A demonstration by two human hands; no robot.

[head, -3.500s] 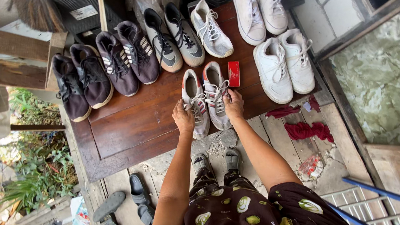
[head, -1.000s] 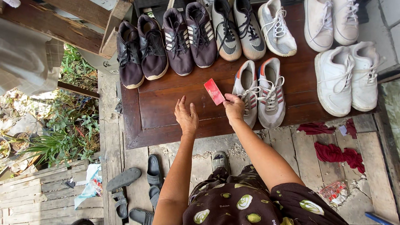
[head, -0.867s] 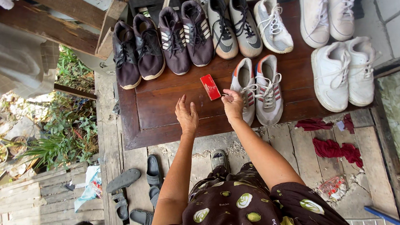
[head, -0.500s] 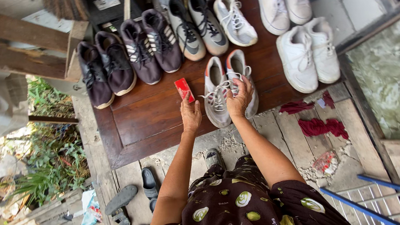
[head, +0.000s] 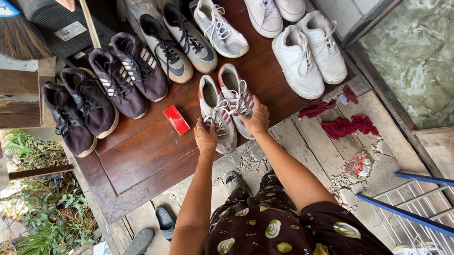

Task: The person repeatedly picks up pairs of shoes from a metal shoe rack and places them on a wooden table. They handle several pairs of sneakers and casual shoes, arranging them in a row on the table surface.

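- Both hands are down on the grey pair (head: 226,111) at the near edge of the table (head: 142,157). The left hand (head: 206,137) covers the toe of the left shoe, and the right hand (head: 257,118) covers the toe of the right one.
- The fingers curl over the toe caps and press on them. From above I cannot tell whether either hand has truly closed round a shoe or only rests on it.
- The pair sits side by side, toes toward the person, with orange-red trim at the heels and loose white laces.
- A small red box (head: 176,119) lies just left of the pair and does not touch it. I'd keep the left elbow tucked in so it doesn't get swept along.
- To shift the pair well, I'd say move both shoes together with even pressure so they stay parallel. Pushing one toe harder would twist the pair.
- The toes hang near the table's edge, so drawing them any closer risks tipping them onto the boards (head: 304,137) below.
- Behind stand the dark pairs (head: 103,89) and the white pairs (head: 308,55), all lined up and well apart from the hands. A push straight back has bare wood ahead before it meets the grey-black pair (head: 178,41).
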